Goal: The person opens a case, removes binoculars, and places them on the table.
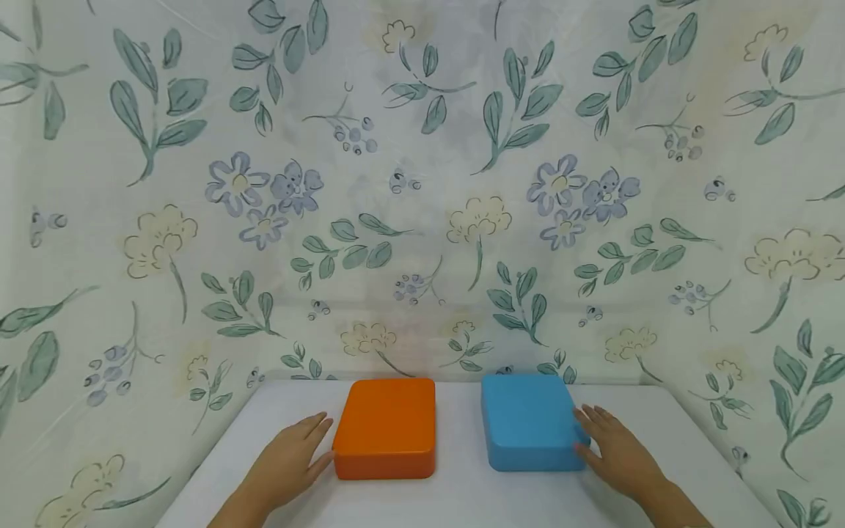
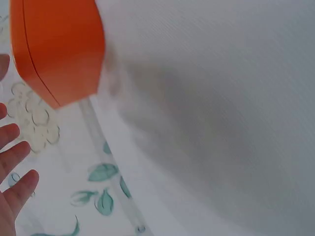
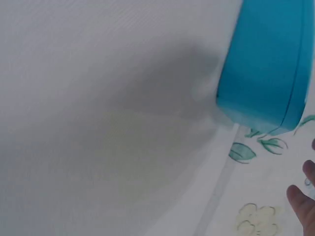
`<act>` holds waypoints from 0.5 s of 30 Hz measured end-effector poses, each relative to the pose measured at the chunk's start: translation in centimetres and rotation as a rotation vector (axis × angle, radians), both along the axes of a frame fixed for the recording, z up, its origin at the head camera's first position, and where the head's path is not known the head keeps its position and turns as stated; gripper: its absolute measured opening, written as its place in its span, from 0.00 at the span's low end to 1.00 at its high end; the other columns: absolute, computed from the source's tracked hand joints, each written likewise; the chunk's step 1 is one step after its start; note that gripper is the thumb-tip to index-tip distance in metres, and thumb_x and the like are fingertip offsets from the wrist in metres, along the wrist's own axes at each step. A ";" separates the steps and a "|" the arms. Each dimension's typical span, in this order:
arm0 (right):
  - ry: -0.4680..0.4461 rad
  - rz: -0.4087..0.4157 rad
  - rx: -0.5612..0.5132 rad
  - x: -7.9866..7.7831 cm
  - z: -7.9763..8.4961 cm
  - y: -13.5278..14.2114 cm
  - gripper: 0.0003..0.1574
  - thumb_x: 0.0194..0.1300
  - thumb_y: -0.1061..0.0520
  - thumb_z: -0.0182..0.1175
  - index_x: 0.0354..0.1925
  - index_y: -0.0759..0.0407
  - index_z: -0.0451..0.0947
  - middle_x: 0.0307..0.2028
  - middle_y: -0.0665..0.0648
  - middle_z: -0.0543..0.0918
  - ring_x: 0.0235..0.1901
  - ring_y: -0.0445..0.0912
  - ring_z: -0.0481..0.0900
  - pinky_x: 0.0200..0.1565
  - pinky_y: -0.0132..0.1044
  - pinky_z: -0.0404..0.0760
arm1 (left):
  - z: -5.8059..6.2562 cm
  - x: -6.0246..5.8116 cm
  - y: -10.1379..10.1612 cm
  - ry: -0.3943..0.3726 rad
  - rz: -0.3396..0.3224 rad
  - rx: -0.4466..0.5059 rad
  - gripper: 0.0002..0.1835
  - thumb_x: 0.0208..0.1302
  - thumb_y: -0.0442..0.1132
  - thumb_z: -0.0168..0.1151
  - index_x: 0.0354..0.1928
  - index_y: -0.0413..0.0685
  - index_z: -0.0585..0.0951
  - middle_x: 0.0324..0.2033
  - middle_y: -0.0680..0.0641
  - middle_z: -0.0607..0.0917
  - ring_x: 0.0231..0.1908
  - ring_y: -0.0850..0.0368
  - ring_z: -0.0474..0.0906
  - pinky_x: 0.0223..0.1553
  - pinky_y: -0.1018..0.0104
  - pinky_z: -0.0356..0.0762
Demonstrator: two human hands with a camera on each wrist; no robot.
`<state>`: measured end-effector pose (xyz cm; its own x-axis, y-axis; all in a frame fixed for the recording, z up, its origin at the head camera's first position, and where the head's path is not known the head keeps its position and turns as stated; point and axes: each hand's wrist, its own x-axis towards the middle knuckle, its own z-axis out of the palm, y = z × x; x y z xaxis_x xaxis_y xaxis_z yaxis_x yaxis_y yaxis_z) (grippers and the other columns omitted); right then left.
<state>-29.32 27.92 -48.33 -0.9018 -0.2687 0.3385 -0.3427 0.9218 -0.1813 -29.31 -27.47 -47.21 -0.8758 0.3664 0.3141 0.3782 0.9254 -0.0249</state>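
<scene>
Head view: a bright orange box [image 1: 385, 425] and a sky-blue box [image 1: 531, 422], both smooth and squarish with rounded corners, are set side by side, apart, on the white surface [image 1: 458, 491]. The left hand [image 1: 285, 456] is held just beside the orange box and the right hand [image 1: 619, 455] just beside the blue one, fingers [image 2: 15, 156] well open, nothing gripped; whether the boxes are touched cannot be told. In the wrist views, a thin line [image 2: 34, 65] is seen along each box.
</scene>
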 end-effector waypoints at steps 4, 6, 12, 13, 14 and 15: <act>-0.045 -0.065 -0.231 -0.8 0.1 -0.4 0.33 0.67 0.54 0.61 0.66 0.65 0.67 0.59 0.68 0.75 0.59 0.65 0.69 0.57 0.62 0.69 | 0.7 -0.7 1.9 0.031 -0.022 0.032 0.27 0.63 0.50 0.64 0.59 0.41 0.77 0.56 0.43 0.79 0.56 0.47 0.76 0.56 0.48 0.74; -0.052 -0.076 -0.311 -1.3 0.4 -0.5 0.31 0.67 0.58 0.60 0.65 0.67 0.67 0.55 0.68 0.77 0.56 0.64 0.72 0.54 0.60 0.73 | 1.2 -1.4 3.1 0.055 -0.046 0.045 0.25 0.63 0.47 0.65 0.58 0.42 0.78 0.53 0.45 0.81 0.53 0.49 0.77 0.55 0.51 0.75; -0.136 -0.111 -0.402 -2.8 1.9 -0.1 0.27 0.65 0.66 0.56 0.62 0.74 0.67 0.52 0.73 0.76 0.52 0.66 0.75 0.48 0.57 0.77 | 2.7 -3.1 7.8 0.052 -0.103 0.105 0.24 0.63 0.44 0.66 0.59 0.42 0.77 0.52 0.46 0.81 0.51 0.50 0.77 0.54 0.54 0.76; -0.172 -0.121 -0.412 -3.0 2.0 0.0 0.27 0.65 0.66 0.56 0.62 0.74 0.67 0.53 0.73 0.75 0.52 0.67 0.74 0.48 0.58 0.77 | 2.8 -3.2 8.6 0.040 -0.105 0.113 0.25 0.63 0.44 0.65 0.59 0.42 0.76 0.52 0.46 0.81 0.52 0.50 0.77 0.55 0.53 0.75; -0.214 -0.131 -0.427 -3.3 2.1 0.0 0.28 0.66 0.65 0.55 0.62 0.74 0.65 0.54 0.74 0.74 0.53 0.67 0.73 0.48 0.58 0.77 | 2.9 -3.3 9.3 0.024 -0.114 0.120 0.25 0.64 0.45 0.64 0.60 0.42 0.76 0.53 0.45 0.81 0.53 0.49 0.77 0.55 0.53 0.75; -0.256 -0.138 -0.445 -3.5 2.1 0.0 0.29 0.67 0.64 0.55 0.63 0.74 0.64 0.55 0.75 0.73 0.53 0.68 0.73 0.48 0.59 0.76 | 3.1 -3.4 10.0 0.008 -0.128 0.125 0.25 0.65 0.44 0.64 0.61 0.42 0.76 0.54 0.45 0.80 0.54 0.49 0.76 0.56 0.53 0.74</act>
